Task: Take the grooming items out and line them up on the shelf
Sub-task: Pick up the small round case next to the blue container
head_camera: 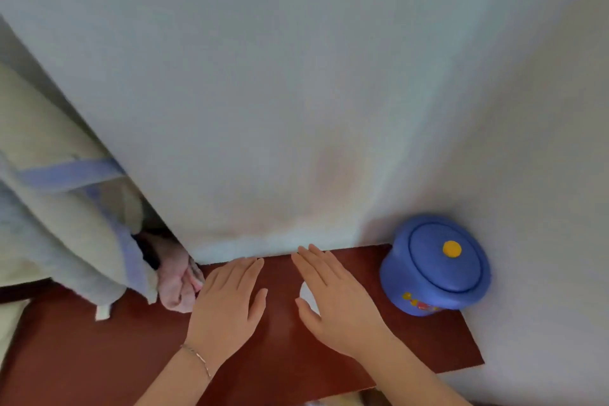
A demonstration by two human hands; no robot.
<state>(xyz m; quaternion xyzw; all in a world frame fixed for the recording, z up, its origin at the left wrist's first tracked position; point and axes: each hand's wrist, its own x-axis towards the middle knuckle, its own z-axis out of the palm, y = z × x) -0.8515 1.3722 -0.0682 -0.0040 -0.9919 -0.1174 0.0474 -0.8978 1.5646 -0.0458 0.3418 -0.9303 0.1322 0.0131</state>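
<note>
No grooming item plainly in view; only a small white patch [308, 296] showing on the wood at the inner edge of the right hand [333, 298], too hidden and blurred to name, possibly just glare. Nothing that looks like a bag or box to take items from, either.

Right hand lying palm down on the red-brown shelf [438, 343], fingers straight and together, tips up against the wall [296, 92], grasping nothing. Left hand [227, 301] just left of the right hand, apart from it by a strip of bare wood, likewise flat and spread, gripping nothing, a thin bracelet [197, 358] on its wrist.

Right of the right hand, near but not touching: a blue lidded pot [435, 267] with a yellow knob, standing in the corner against the wall. Left of the left hand, touching or nearly so: a bunched pink cloth [178, 280], and above that a pale towel [66, 208] with blue bands hanging down over the shelf end.

Judged stage: shelf being felt or cleared, no lining-up begun.

Risks from here:
- a sweep of the right hand outward could knock the pot, which sits near the shelf's far end and could tip or lose its lid
- a leftward sweep could snag the cloth and drag the towel down
- anything small under the right palm could be pushed off the front edge unseen
</note>
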